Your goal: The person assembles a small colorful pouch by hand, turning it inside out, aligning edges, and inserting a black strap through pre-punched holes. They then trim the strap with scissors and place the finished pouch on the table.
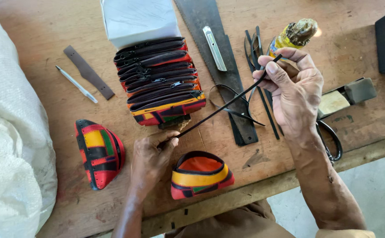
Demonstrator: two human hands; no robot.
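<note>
My left hand (152, 158) pinches the lower end of a thin black strip (221, 109) just above the wooden table. My right hand (291, 90) holds the strip's upper end between thumb and fingers, so the strip stretches taut and slanted between both hands. A small open pouch (200, 175) in orange, yellow and red with black trim sits right of my left hand. Another patchwork pouch (99, 152) lies to its left. Behind the strip stands a row of several zipped patchwork pouches (159, 81).
A hand saw blade (221, 57) with a utility knife (214, 48) on it lies at the back. More black strips (256, 53), a glue bottle (294, 35), scissors (331, 139), a dark strap (89, 72), a pen (75, 83), a white box (139, 20), a white sack (12, 132).
</note>
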